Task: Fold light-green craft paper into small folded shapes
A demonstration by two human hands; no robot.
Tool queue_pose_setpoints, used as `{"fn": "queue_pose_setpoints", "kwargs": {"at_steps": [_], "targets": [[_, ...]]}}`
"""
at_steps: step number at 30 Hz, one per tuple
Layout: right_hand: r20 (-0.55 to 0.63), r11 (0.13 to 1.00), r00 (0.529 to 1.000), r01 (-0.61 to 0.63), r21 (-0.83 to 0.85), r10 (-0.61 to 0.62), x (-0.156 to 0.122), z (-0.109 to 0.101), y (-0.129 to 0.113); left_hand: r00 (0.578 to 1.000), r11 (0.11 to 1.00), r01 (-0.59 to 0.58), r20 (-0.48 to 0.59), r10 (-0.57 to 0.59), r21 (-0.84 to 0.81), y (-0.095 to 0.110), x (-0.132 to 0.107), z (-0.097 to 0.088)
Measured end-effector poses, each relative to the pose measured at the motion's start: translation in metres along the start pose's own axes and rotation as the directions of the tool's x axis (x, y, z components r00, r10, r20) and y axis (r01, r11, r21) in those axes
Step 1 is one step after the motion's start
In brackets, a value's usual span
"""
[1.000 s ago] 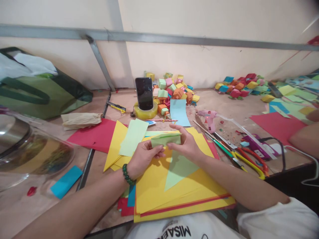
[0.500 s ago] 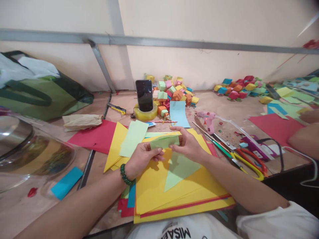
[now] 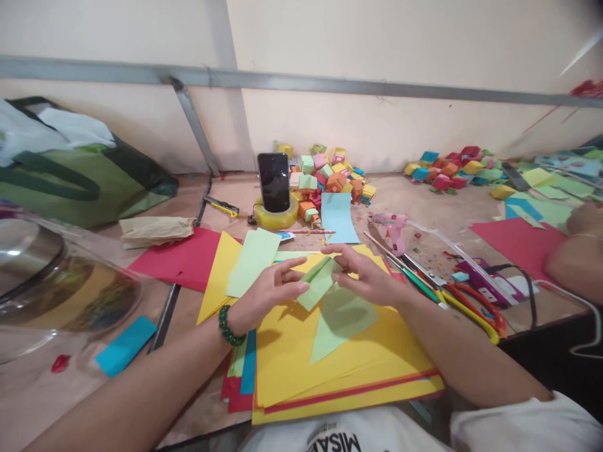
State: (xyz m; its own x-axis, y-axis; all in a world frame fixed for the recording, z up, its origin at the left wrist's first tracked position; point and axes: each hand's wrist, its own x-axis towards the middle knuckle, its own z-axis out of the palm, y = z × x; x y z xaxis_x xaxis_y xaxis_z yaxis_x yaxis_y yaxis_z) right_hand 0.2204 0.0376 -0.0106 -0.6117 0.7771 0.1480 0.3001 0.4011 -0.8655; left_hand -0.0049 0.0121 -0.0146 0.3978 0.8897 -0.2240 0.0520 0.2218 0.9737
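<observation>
My right hand pinches a folded light green paper strip between thumb and fingers at its right end. The strip is tilted, with a crease along its upper side. On the strip's left, my left hand has its fingers apart, the thumb tip at the paper's edge; whether it presses there is hard to see. A green bead bracelet circles the left wrist. Below both hands, a larger light green paper piece lies on a stack of yellow sheets.
Behind the stack stand a phone on a tape roll and a pile of paper cubes. To the right lie a pink glue gun, scissors and another person's hand. A glass-lidded pot is at left.
The green strip has turned from level to slanted, its left end now lower. My left hand has moved slightly left and its fingers have spread from their pinch.
</observation>
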Motion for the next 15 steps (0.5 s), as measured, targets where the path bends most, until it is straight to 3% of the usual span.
{"fn": "queue_pose_setpoints", "kwargs": {"at_steps": [4, 7, 9, 11, 15], "targets": [[0.032, 0.985, 0.997, 0.075, -0.155, -0.071, -0.002, 0.011, -0.002, 1.000, 0.991, 0.022, 0.001, -0.023, 0.131, -0.004, 0.001, 0.005], [-0.119, 0.986, 0.989, 0.064, -0.153, -0.083, -0.001, 0.017, 0.006, 0.997, 0.993, -0.046, -0.063, 0.053, 0.111, -0.009, 0.002, 0.008], [-0.256, 0.991, 0.965, 0.024, -0.131, -0.057, 0.001, 0.019, 0.009, 0.997, 0.997, -0.034, -0.065, 0.038, 0.067, -0.011, 0.003, 0.009], [-0.321, 0.996, 0.947, -0.030, -0.082, 0.002, 0.001, 0.021, 0.007, 0.996, 0.998, -0.037, -0.079, 0.041, 0.051, -0.012, 0.003, 0.010], [-0.178, 0.995, 0.978, -0.102, 0.022, 0.105, -0.001, 0.029, -0.002, 0.955, 0.969, -0.156, -0.220, 0.197, 0.189, -0.014, 0.005, 0.013]]}}
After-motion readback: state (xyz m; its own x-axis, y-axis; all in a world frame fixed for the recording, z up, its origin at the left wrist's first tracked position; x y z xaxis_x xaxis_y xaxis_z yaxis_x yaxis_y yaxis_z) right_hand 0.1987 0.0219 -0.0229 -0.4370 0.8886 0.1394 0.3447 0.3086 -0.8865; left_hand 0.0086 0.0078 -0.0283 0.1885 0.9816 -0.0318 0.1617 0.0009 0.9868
